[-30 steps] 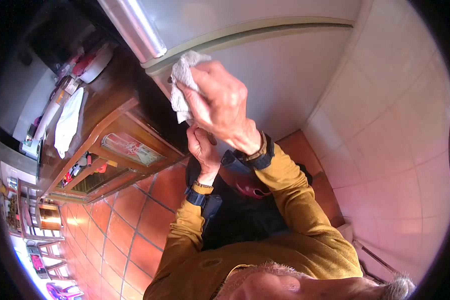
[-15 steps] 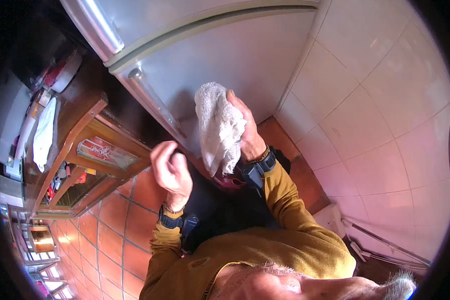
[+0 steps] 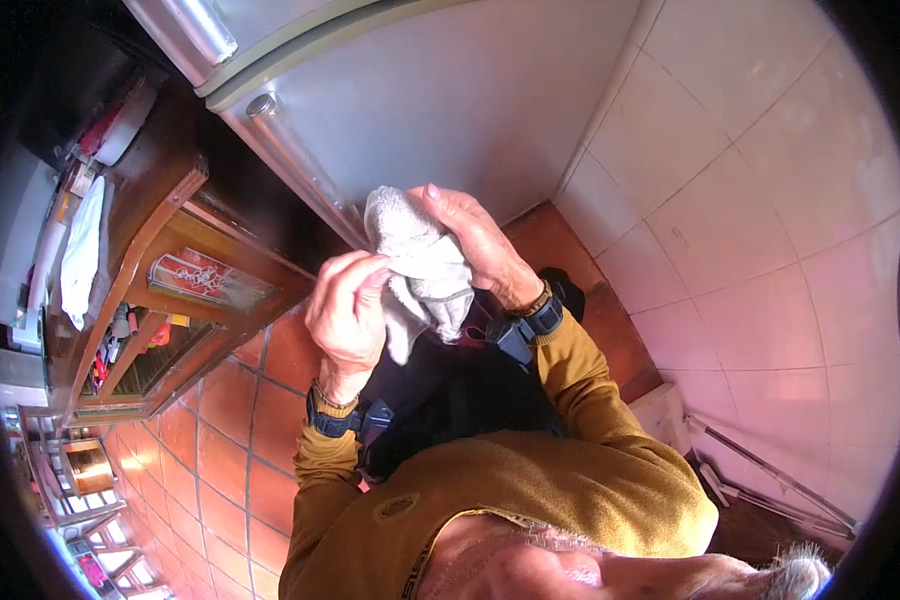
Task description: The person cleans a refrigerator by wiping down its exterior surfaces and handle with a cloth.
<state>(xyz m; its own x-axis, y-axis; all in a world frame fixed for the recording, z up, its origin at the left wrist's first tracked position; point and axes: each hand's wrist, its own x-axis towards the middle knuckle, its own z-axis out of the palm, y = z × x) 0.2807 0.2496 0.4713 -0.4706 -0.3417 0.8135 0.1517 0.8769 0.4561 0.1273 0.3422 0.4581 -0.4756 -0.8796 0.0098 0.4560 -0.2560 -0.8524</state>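
A crumpled white cloth (image 3: 428,270) hangs between my two hands, in front of the lower door of a light grey refrigerator (image 3: 460,110). My left hand (image 3: 348,308) pinches the cloth's left side between thumb and fingers. On the other side, my right hand (image 3: 482,245) holds the cloth against its palm, its thumb near the top. Part of the right fingers is hidden behind the cloth. The door's metal handle (image 3: 295,160) is up and to the left of the cloth.
A wooden cabinet (image 3: 160,230) with a glass panel stands at the left, a white cloth (image 3: 85,255) on its top. White wall tiles (image 3: 740,250) rise at the right. Red floor tiles (image 3: 225,400) lie below left. Metal rods (image 3: 770,470) are at the lower right.
The cloth has come down from the refrigerator's edge and is now in front of the lower door. My left hand, free half a second ago, has moved up and taken hold of it.
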